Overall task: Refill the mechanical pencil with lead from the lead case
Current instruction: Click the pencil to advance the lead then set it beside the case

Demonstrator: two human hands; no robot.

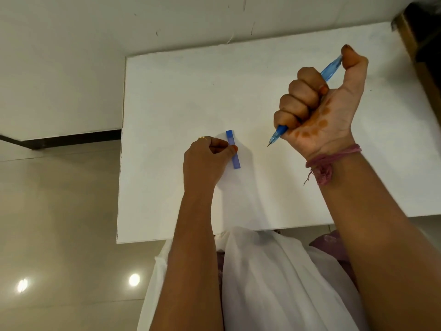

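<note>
White and bare, the bench [181, 96] stood against a pale wall. On it lay the blue lead case [233, 149], its long axis running roughly away from the person. The left hand [205, 158] rested just beside it, its grip pinched on the case's near-left edge. Well to the right and raised, the right hand [319, 103] was fisted around the mechanical pencil [330, 71], tip pointing down-left toward the case, thumb on the cap end. Opening the case looked the left hand's job, being nearer.

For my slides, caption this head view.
Right hand fists translucent blue mechanical pencil, thumb on cap; left hand pinches blue plastic lead case on white table.
</note>
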